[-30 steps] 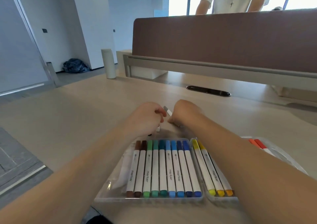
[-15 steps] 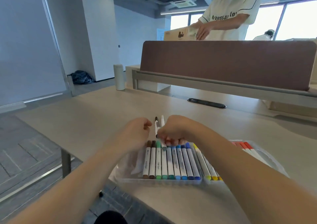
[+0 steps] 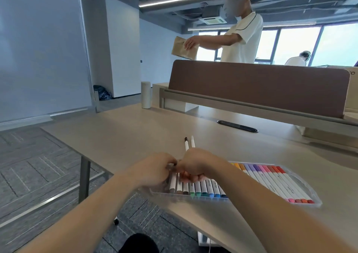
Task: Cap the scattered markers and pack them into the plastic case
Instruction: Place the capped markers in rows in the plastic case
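The plastic case [image 3: 302, 183] lay open on the desk [image 3: 135, 132], near the front edge, with its two trays side by side. Capped markers filled both trays in rows: browns, greens and blues in the left tray [image 3: 195, 194], and yellows, purples, pinks and reds in the right tray [image 3: 275, 183].

Both hands met over the far left corner of the case. The right hand [image 3: 195, 163] was closed around two markers held upright. The brown-tipped marker [image 3: 186, 143] and the white-tipped marker [image 3: 192, 142] stood side by side above the knuckles. The fingertips [image 3: 190, 178] of this hand curled down onto the rows in the left tray.

The left hand [image 3: 155, 168] was pressed against the right hand, its fingers pinched on a small dark part [image 3: 172, 168] at the point of contact. Motion blur prevented identification of that part. A grey-ended marker [image 3: 173, 182] sat at the left end of the row, directly below this grip.

Beyond the hands, a cable grommet [image 3: 237, 126] was set into the desk surface ahead of a brown divider panel [image 3: 257, 86]. A person in a white shirt [image 3: 242, 39] stood behind the panel, holding a brown paper bag [image 3: 183, 48].
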Tool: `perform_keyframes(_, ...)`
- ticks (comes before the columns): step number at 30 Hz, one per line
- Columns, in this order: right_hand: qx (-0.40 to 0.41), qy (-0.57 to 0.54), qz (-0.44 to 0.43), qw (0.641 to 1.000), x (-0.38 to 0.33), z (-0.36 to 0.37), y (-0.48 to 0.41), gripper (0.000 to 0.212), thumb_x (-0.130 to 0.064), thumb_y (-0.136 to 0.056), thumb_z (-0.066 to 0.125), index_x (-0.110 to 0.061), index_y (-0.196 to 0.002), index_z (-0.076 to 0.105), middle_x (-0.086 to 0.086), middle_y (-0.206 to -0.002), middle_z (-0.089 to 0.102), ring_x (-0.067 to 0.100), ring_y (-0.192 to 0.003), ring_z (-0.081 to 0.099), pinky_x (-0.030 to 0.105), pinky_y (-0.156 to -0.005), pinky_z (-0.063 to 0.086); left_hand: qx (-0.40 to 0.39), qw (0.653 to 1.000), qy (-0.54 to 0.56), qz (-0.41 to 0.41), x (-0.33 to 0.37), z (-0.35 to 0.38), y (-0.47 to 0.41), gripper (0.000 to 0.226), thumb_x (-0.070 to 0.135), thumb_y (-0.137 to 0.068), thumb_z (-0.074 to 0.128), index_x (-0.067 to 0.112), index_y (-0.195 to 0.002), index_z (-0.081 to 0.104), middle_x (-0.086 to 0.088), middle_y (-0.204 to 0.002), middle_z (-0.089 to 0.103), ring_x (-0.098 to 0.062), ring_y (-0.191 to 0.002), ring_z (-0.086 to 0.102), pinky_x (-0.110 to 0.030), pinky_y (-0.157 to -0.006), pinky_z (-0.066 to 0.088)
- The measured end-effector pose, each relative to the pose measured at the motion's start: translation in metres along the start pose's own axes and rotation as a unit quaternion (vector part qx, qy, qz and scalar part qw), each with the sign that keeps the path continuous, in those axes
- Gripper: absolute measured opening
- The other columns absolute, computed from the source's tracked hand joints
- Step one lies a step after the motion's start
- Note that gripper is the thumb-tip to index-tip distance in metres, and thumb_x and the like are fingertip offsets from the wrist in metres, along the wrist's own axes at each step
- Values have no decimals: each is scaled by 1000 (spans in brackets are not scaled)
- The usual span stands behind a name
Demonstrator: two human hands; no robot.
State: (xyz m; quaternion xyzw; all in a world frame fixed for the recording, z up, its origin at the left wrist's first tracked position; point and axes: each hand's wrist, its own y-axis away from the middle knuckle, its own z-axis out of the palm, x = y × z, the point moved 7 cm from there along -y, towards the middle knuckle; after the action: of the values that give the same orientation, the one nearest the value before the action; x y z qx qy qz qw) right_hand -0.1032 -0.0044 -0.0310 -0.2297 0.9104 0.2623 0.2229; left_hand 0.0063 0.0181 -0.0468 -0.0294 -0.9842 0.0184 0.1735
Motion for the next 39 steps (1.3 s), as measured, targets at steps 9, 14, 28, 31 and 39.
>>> perform_keyframes(9, 31, 75, -4, 997, 1, -8, -2, 34, -34, -91, 65, -12, -64, 62, 1, -55, 55, 14, -46, 46, 22, -48, 39, -49, 994, 40, 93, 1, 7, 3, 50, 61, -76, 51, 17, -91, 70, 1, -104, 64, -19, -96, 62, -46, -86, 49)
perform_keyframes(14, 13, 88, 5, 996, 2, -8, -5, 40, -34, -92, 64, -13, -59, 58, -5, -35, 45, 14, -42, 42, 22, -46, 37, -51, 991, 93, 76, -1, 9, 1, 44, 56, -78, 63, 20, -100, 74, 6, -118, 63, -16, -107, 61, -46, -96, 47)
perform_keyframes(28, -9, 128, 25, 991, 5, -5, -11, 42, -30, -96, 57, -15, -57, 53, -6, -33, 42, 12, -40, 40, 22, -47, 36, -49, 995, 62, 59, -4, 10, -10, 37, 42, -83, 72, 15, -108, 73, 0, -130, 62, -21, -118, 58, -44, -101, 44)
perform_keyframes(31, -7, 131, 18, 991, 4, -5, -9, 41, -30, -97, 56, -15, -58, 53, -8, -31, 42, 9, -35, 40, 21, -47, 36, -52, 994, 72, 60, -2, 10, -9, 35, 43, -82, 72, 18, -106, 75, 3, -129, 62, -20, -117, 58, -44, -101, 44)
perform_keyframes(39, -7, 111, 7, 994, 1, -3, -2, 40, -28, -96, 59, -12, -59, 52, -7, -28, 41, 14, -45, 41, 23, -49, 35, -60, 996, 42, 42, 6, 7, -5, 41, 37, -86, 72, 15, -120, 70, 1, -141, 53, -21, -126, 51, -41, -107, 39)
